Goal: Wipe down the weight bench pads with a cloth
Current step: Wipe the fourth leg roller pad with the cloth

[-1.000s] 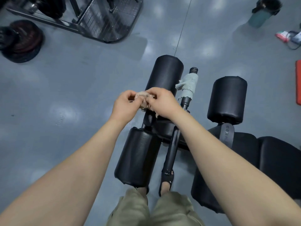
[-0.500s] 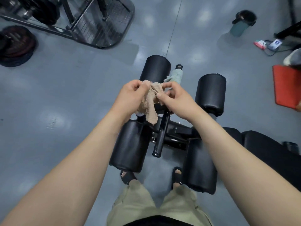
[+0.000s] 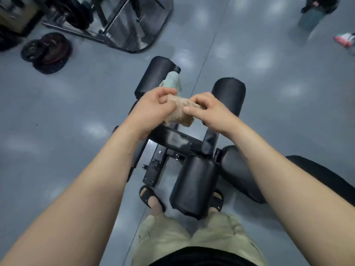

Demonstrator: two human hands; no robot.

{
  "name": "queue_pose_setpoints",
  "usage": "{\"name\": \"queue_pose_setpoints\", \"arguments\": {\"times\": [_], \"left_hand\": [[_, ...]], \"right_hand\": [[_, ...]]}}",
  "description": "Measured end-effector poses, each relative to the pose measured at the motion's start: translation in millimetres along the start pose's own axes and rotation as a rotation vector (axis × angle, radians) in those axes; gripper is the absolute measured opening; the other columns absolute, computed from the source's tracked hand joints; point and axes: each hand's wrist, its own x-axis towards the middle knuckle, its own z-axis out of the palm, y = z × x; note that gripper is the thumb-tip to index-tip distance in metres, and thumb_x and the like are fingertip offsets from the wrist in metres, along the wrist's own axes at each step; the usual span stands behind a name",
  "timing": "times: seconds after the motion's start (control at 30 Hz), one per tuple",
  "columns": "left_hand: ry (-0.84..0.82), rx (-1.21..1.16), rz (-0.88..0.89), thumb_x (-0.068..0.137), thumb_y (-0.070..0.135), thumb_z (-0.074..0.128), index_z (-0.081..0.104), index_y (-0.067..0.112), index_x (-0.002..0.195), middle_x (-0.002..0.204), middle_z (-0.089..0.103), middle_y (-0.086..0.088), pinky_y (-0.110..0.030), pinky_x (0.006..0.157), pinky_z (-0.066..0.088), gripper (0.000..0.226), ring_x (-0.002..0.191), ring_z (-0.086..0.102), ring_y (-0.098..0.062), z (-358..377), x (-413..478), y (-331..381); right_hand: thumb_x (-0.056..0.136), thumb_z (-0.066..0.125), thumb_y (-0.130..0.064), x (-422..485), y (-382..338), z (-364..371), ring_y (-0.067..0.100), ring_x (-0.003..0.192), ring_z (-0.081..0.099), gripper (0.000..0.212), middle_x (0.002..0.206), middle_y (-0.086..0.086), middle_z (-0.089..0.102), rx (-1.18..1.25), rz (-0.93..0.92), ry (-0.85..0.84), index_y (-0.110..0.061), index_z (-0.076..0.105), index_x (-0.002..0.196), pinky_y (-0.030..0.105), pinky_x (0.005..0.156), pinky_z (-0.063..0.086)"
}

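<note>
Your left hand (image 3: pixel 153 110) and right hand (image 3: pixel 207 110) both pinch a bunched tan cloth (image 3: pixel 180 112) above the black roller pads (image 3: pixel 194 185).

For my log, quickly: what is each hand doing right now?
Left hand: closed, holding the beige cloth.
Right hand: closed, pinching the same cloth.

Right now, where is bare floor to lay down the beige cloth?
Bare grey floor lies between the stacked dark weight plates and the left forearm, and right of the far right black roller pad. Crowded: between the pads, with black metal frame and sandalled feet.
</note>
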Motion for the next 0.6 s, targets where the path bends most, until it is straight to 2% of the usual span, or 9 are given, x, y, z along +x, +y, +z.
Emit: {"name": "queue_pose_setpoints", "arguments": {"times": [0.07, 0.13, 0.17, 0.23, 0.27, 0.3, 0.37, 0.5, 0.6], "left_hand": [[0.053, 0.115, -0.009, 0.084, 0.017, 0.066, 0.07, 0.027, 0.109, 0.091, 0.077, 0.003, -0.031, 0.08, 0.055, 0.028, 0.081, 0.072, -0.017, 23, -7, -1], [0.127, 0.181, -0.01, 0.086, 0.019, 0.071, 0.072, 0.023, 0.096, 0.076, 0.071, 0.011, -0.02, 0.067, 0.048, 0.01, 0.066, 0.062, -0.006, 48, -10, -2], [0.149, 0.174, -0.021, 0.088, 0.021, 0.072, 0.072, 0.02, 0.091, 0.069, 0.065, 0.014, -0.016, 0.061, 0.043, 0.003, 0.06, 0.055, -0.002, 61, -9, -2], [0.175, 0.143, -0.058, 0.089, 0.026, 0.072, 0.07, 0.02, 0.082, 0.06, 0.056, 0.017, -0.014, 0.055, 0.037, 0.01, 0.055, 0.046, 0.0, 77, -3, -6], [0.168, 0.132, -0.075, 0.09, 0.029, 0.072, 0.068, 0.022, 0.079, 0.058, 0.055, 0.018, -0.015, 0.055, 0.037, 0.013, 0.054, 0.046, -0.001, 87, 2, -8], [0.156, 0.135, -0.088, 0.09, 0.031, 0.071, 0.066, 0.024, 0.077, 0.057, 0.054, 0.019, -0.017, 0.057, 0.038, 0.016, 0.055, 0.045, -0.002, 95, 6, -9], [0.115, 0.178, -0.11, 0.091, 0.035, 0.07, 0.065, 0.027, 0.079, 0.063, 0.056, 0.018, -0.017, 0.058, 0.039, 0.015, 0.057, 0.047, -0.003, 115, 18, -12], [0.138, 0.249, -0.193, 0.095, 0.039, 0.063, 0.065, 0.026, 0.104, 0.092, 0.065, 0.013, -0.013, 0.06, 0.04, 0.016, 0.075, 0.057, 0.001, 140, 40, -21], [0.222, 0.255, -0.253, 0.093, 0.033, 0.061, 0.061, 0.023, 0.111, 0.096, 0.062, 0.011, -0.022, 0.076, 0.048, 0.021, 0.091, 0.062, -0.009, 157, 55, -40]], "right_hand": [[0.089, 0.076, -0.03, -5, 12, -19, 0.004, 0.116, 0.047, 0.008, 0.119, -0.001, 0.052, -0.026, 0.021, 0.02, -0.025, 0.07, 0.086, 0.019, 0.097, 0.038], [0.089, 0.075, -0.027, -11, 19, -37, 0.002, 0.122, 0.047, 0.009, 0.129, -0.003, 0.051, -0.032, 0.047, 0.01, -0.024, 0.069, 0.084, 0.019, 0.102, 0.034], [0.09, 0.073, -0.025, -15, 22, -45, 0.003, 0.116, 0.054, 0.009, 0.125, -0.004, 0.055, -0.008, 0.061, -0.003, -0.021, 0.068, 0.083, 0.021, 0.098, 0.038], [0.091, 0.071, -0.022, -24, 25, -55, 0.009, 0.08, 0.062, 0.012, 0.094, -0.004, 0.065, 0.099, 0.105, -0.04, -0.012, 0.063, 0.09, 0.022, 0.07, 0.047], [0.091, 0.07, -0.022, -28, 29, -61, 0.012, 0.066, 0.057, 0.016, 0.079, -0.003, 0.062, 0.141, 0.121, -0.045, -0.01, 0.059, 0.093, 0.022, 0.056, 0.044], [0.09, 0.071, -0.023, -31, 34, -64, 0.013, 0.061, 0.053, 0.019, 0.073, -0.002, 0.06, 0.148, 0.124, -0.039, -0.011, 0.056, 0.094, 0.022, 0.05, 0.04], [0.087, 0.071, -0.023, -36, 52, -74, 0.012, 0.064, 0.054, 0.019, 0.076, -0.004, 0.061, 0.128, 0.137, 0.017, -0.017, 0.055, 0.093, 0.021, 0.05, 0.04], [0.08, 0.068, -0.027, -33, 89, -97, 0.017, 0.077, 0.067, 0.019, 0.094, 0.0, 0.071, 0.227, 0.288, 0.199, -0.026, 0.063, 0.098, 0.032, 0.058, 0.05], [0.079, 0.064, -0.026, -23, 115, -118, 0.017, 0.078, 0.07, 0.024, 0.093, 0.001, 0.075, 0.314, 0.408, 0.372, -0.021, 0.07, 0.102, 0.035, 0.062, 0.052]]}}
